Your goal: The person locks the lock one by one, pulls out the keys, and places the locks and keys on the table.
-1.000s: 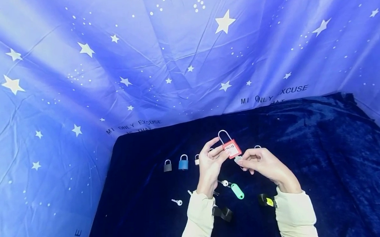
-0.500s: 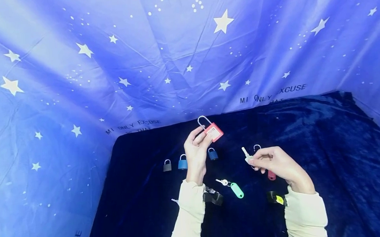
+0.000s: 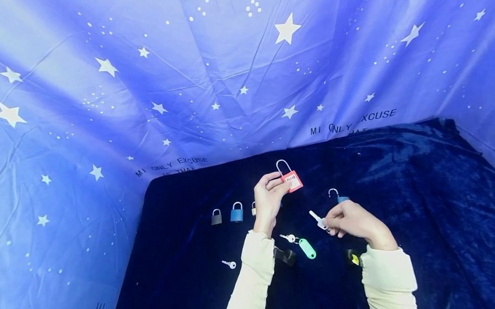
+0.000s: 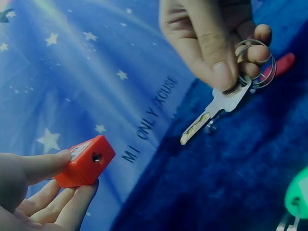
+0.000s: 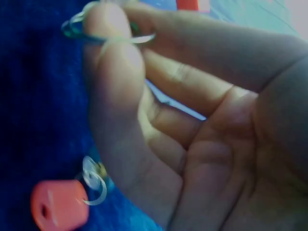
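My left hand (image 3: 268, 199) holds a red padlock (image 3: 297, 180) by its sides, steel shackle upward and white label facing me. In the left wrist view its keyhole (image 4: 97, 157) shows in the bottom face. My right hand (image 3: 357, 222) pinches a silver key (image 3: 315, 215) by its bow between thumb and forefinger. The blade points up and left toward the padlock, with a gap between them. Split rings (image 4: 275, 73) hang from the key at my fingers. A red tag (image 5: 60, 206) on a ring shows below the right hand in the right wrist view.
On the dark blue velvet cloth (image 3: 444, 219) stand a dark padlock (image 3: 216, 217), a blue padlock (image 3: 236, 215), and a small brass one (image 3: 253, 209) partly behind my left hand. Another blue padlock (image 3: 342, 199) is behind my right hand. Nearer lie a loose key (image 3: 229, 264) and a green-tagged key (image 3: 290, 238).
The key, earlier at the padlock's base, has come away to the right. The padlock first rose leftward, then came back down and right. The right hand has lowered slightly, still pinching the key.
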Tool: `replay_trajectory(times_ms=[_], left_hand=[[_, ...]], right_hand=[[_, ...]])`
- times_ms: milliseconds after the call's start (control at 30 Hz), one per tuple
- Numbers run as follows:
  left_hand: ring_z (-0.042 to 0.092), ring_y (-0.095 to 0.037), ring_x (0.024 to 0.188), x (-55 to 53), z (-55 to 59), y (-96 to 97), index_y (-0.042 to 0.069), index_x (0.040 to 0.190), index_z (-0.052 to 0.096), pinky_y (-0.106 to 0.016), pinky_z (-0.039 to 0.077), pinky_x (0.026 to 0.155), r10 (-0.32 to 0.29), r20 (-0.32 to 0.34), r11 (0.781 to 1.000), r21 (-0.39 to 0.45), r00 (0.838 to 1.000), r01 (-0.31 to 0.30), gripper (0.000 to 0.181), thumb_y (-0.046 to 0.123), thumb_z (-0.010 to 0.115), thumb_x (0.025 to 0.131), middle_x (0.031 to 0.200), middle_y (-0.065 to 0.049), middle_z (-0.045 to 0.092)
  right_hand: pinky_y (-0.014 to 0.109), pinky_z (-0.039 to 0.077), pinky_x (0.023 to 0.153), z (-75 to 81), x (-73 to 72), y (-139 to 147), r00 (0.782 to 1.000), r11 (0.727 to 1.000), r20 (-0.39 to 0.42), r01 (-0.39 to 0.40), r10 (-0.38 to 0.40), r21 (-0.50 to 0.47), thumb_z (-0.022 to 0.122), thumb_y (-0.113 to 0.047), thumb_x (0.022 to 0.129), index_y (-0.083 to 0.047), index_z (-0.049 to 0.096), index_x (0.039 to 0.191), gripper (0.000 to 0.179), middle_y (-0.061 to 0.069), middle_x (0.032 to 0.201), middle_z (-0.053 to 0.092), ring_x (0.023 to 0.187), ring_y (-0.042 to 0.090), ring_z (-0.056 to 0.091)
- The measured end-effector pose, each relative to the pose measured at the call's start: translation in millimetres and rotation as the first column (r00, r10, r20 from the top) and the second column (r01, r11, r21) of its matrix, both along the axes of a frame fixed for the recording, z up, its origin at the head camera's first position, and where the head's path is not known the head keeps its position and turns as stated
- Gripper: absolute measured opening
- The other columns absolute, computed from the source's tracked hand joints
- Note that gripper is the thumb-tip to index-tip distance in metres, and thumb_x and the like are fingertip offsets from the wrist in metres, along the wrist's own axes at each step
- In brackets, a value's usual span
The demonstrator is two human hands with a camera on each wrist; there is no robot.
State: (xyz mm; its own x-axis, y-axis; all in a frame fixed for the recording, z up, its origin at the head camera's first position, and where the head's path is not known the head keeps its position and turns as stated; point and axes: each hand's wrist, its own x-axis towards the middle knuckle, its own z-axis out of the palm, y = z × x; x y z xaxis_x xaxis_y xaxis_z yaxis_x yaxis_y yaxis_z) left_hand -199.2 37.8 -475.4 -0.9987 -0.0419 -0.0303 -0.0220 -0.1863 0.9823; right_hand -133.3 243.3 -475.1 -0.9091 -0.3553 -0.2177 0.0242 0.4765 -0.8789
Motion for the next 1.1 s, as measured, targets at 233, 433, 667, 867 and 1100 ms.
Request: replay_trajectory(times_ms=[233, 433, 667, 867, 1100], left_hand=[[0.071, -0.012, 0.075, -5.3, -16.4, 6.9, -0.010, 0.118, 0.061, -0.024, 0.060, 0.073, -0.037, 0.010, 0.990, -0.135, 0.999, 0.038, 0.042, -0.004, 0.077, 0.080, 0.097, -0.023, 0.073], [0.074, -0.018, 0.081, -8.5, -25.5, 11.4, -0.008, 0.116, 0.062, -0.024, 0.060, 0.073, -0.053, 0.041, 0.976, -0.211, 0.998, 0.061, 0.041, -0.002, 0.078, 0.079, 0.095, -0.019, 0.075], [0.074, -0.015, 0.080, -10.0, -38.7, 17.3, -0.004, 0.111, 0.066, -0.023, 0.060, 0.069, -0.023, 0.051, 0.951, -0.307, 0.998, 0.038, 0.036, 0.001, 0.080, 0.078, 0.090, -0.015, 0.076], [0.075, -0.019, 0.083, -8.2, -40.4, 17.4, -0.004, 0.112, 0.066, -0.024, 0.060, 0.073, -0.036, 0.028, 0.902, -0.429, 0.999, 0.044, 0.036, 0.006, 0.079, 0.081, 0.093, -0.015, 0.076], [0.073, -0.018, 0.089, -4.9, -35.8, 17.9, -0.002, 0.115, 0.070, -0.026, 0.059, 0.080, -0.078, -0.007, 0.765, -0.641, 0.997, 0.055, 0.035, 0.012, 0.078, 0.084, 0.098, -0.012, 0.076]], right_hand=[[0.023, 0.052, 0.048, -6.9, -0.3, -18, 0.999, 0.996, 0.010, 0.034, -0.035, 0.088, 0.063, 0.002, 0.087, 0.004, 0.070, 0.072, 0.017, 0.001, 0.057, 0.061, 0.051, 0.009, 0.055], [0.024, 0.053, 0.047, -12.4, -1.7, -22, 0.997, 0.987, 0.007, 0.073, -0.075, 0.146, 0.066, 0.002, 0.085, 0.003, 0.068, 0.070, 0.016, 0.002, 0.054, 0.061, 0.047, 0.008, 0.056], [0.025, 0.054, 0.049, -12.8, -3.4, -27, 0.987, 0.974, 0.044, 0.144, -0.154, 0.175, 0.071, -0.002, 0.084, -0.002, 0.060, 0.072, 0.017, 0.003, 0.054, 0.061, 0.047, 0.010, 0.058], [0.026, 0.053, 0.049, -11.0, -3.4, -28, 0.983, 0.942, -0.003, 0.176, -0.182, 0.285, 0.077, -0.011, 0.080, -0.007, 0.065, 0.065, 0.020, -0.001, 0.052, 0.060, 0.049, 0.012, 0.057], [0.030, 0.038, 0.049, -9.4, -2.5, -22, 0.981, 0.887, -0.075, 0.196, -0.181, 0.419, 0.081, -0.025, 0.075, -0.013, 0.065, 0.062, 0.024, -0.004, 0.055, 0.060, 0.054, 0.014, 0.051]])
